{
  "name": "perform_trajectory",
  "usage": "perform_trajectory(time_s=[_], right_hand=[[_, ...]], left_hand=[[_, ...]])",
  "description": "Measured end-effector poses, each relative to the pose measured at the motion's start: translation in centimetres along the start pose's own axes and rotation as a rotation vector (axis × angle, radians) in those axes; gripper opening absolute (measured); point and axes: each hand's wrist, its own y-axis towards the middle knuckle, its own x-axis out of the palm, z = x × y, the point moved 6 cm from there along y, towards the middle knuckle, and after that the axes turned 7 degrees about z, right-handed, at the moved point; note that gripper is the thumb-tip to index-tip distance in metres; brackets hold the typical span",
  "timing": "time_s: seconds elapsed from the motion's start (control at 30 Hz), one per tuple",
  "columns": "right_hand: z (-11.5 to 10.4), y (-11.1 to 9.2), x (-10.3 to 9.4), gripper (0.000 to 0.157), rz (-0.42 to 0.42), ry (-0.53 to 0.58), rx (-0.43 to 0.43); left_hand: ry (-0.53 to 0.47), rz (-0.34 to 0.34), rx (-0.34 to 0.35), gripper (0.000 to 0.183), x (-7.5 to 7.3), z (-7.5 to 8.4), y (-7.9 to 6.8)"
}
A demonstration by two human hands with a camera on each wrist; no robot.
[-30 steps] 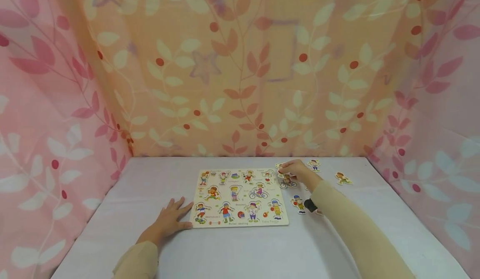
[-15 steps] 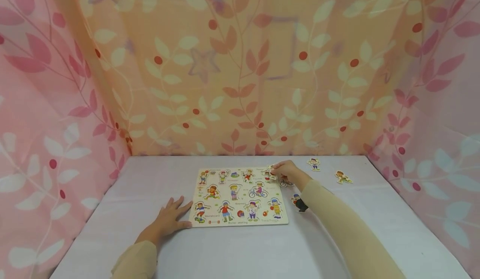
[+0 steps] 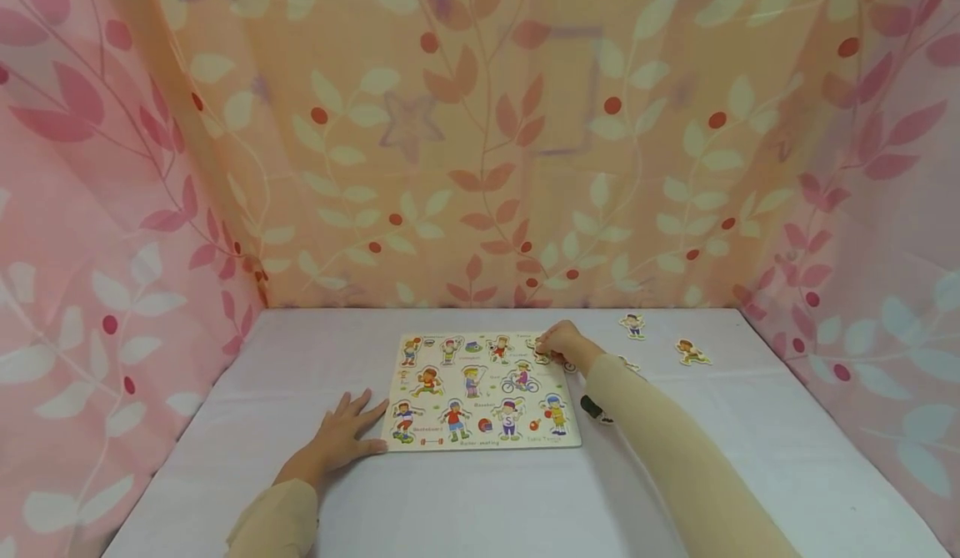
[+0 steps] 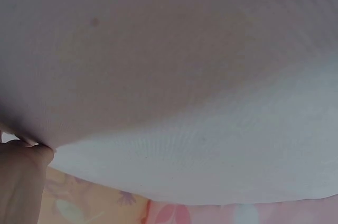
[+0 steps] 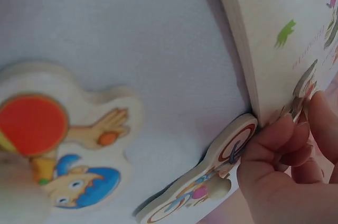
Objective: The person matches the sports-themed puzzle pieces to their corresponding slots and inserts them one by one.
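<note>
A wooden puzzle board printed with children playing sports lies flat on the table. My right hand pinches a small figure-shaped puzzle piece at the board's upper right corner. Seen from the right wrist, thumb and fingertips hold this piece against the board's surface; fingers hide much of it. My left hand lies with fingers spread at the board's left edge, thumb and fingertips touching it. Beside the board, just under the right hand, is a bicycle piece.
A piece with a red paddle lies right of the board, mostly behind the right sleeve. Farther back are a capped-figure piece and a running-figure piece. Patterned cloth walls enclose the back and sides of the table.
My right hand has carried the puzzle piece leftward from beside the board onto its upper right corner, and lowered it there. The left hand has stayed at the board's left edge.
</note>
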Motion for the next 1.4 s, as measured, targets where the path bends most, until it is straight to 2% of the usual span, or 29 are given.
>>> perform_trajectory(time_s=[0.2, 0.33, 0.4, 0.5, 0.57, 0.67, 0.83, 0.97, 1.17, 1.4], right_hand=[[-0.3, 0.7, 0.2, 0.015, 0.004, -0.155, -0.023], [-0.4, 0.6, 0.2, 0.019, -0.004, -0.183, -0.035], [-0.3, 0.2, 0.2, 0.016, -0.003, -0.148, -0.042], [0.3, -0.6, -0.4, 0.007, 0.008, -0.033, -0.048], [0.8, -1.2, -1.0, 0.016, 0.004, 0.062, -0.047], [1.1, -1.6, -2.6, 0.029, -0.006, 0.112, -0.06], [0.5, -2.4, -6.1, 0.035, -0.02, 0.032, -0.087], [0.5, -3.5, -8.8, 0.038, -0.036, -0.004, -0.116], [2.0, -4.5, -12.6, 0.037, -0.04, -0.047, -0.141], [3.9, -5.1, -16.8, 0.036, -0.038, -0.031, -0.141]], left_hand=[[0.011, 0.0, -0.007, 0.079, 0.1, -0.1, 0.1], [0.011, 0.005, -0.002, 0.078, 0.1, -0.2, 0.2], [0.01, 0.004, -0.001, 0.078, 0.3, -0.2, 0.1], [0.009, -0.004, 0.001, 0.078, 0.6, 0.0, 0.1], [0.012, -0.009, -0.001, 0.078, 0.8, 0.1, 0.1], [0.003, -0.003, 0.015, 0.079, 0.7, 0.0, 0.2], [-0.002, 0.003, 0.031, 0.083, 0.3, -0.2, 0.4], [0.024, -0.022, 0.017, 0.083, 0.2, -0.1, 0.5], [0.02, -0.055, 0.022, 0.08, 0.2, 0.0, 0.4], [0.023, -0.04, 0.055, 0.079, 0.3, -0.5, 0.7]])
